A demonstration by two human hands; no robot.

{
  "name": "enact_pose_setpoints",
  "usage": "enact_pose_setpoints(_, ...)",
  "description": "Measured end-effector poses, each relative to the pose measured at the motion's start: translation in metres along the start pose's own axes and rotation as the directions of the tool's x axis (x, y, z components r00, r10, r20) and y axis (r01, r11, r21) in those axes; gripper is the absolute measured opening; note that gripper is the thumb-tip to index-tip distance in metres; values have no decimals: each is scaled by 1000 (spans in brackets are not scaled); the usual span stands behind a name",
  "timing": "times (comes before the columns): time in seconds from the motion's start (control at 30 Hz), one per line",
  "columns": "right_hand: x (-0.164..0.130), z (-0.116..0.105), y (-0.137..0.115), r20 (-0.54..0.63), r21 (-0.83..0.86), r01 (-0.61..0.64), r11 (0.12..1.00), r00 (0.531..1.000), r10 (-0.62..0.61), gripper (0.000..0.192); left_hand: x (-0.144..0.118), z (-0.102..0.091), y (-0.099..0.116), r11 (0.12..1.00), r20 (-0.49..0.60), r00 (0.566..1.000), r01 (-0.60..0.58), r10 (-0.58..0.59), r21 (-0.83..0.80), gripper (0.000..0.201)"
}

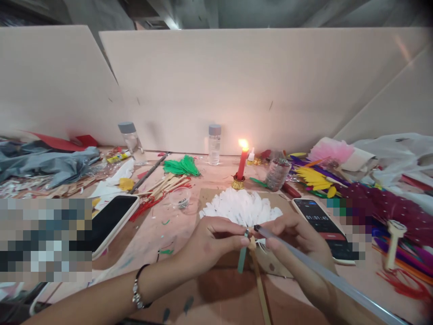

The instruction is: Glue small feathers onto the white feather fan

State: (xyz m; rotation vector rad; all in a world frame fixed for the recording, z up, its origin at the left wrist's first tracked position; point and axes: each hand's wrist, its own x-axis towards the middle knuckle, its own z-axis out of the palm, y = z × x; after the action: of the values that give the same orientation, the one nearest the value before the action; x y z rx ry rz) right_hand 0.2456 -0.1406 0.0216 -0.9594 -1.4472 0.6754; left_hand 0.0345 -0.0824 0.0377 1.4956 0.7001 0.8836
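My left hand (214, 246) pinches a narrow green strip (242, 259) between thumb and forefinger, at the base of a white feather fan (237, 205). In my right hand (301, 250) lies a long translucent glue stick (324, 271), its dark tip close to the fan's base and my left fingertips. A thin wooden handle (260, 289) runs from that base toward me. The fan rests on a piece of brown cardboard (204, 196). My fingers partly hide the spot where handle, strip and feathers meet.
Behind the fan a lit red candle (242, 164) burns in a gold holder (238, 182). Phones (321, 230) lie on both sides. Green feathers (181, 166), wooden sticks (169, 185), clear bottles (214, 145) and a maroon dotted fan (368, 210) surround the work.
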Motion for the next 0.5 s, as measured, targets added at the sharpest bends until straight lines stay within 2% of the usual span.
enact_pose_setpoints(0.13,-5,0,3,5,-50,4,999,1000,-4,6,-2,1,3,1000,25,1000,2,-2,-4,25)
enact_pose_setpoints(0.3,-4,4,-2,-31,-48,66,997,997,-68,9,-2,1,3,999,12,1000,-3,3,44,22)
enact_pose_setpoints(0.5,-3,5,-2,-23,-58,52,997,998,-54,9,-1,3,5,998,-9,1000,11,-11,66,21)
